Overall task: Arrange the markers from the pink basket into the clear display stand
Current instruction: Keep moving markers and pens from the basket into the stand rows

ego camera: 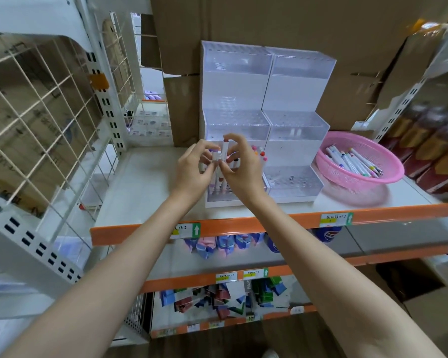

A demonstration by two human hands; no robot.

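A clear stepped display stand (295, 130) stands on the white shelf, with several markers (261, 154) upright in its lowest left tier. My left hand (194, 169) pinches a short white marker (216, 156) in front of that tier. My right hand (239, 166) pinches a taller white marker (225, 149) by its top, upright over the holes. To the right of the stand, the pink basket (388, 174) holds several loose white markers (354, 161) lying flat.
Cardboard boxes (282, 21) fill the wall behind the stand. A white wire grid rack (44, 104) stands at the left. The shelf has an orange front edge (243, 224) with price tags. Packaged goods sit on lower shelves and at the far right.
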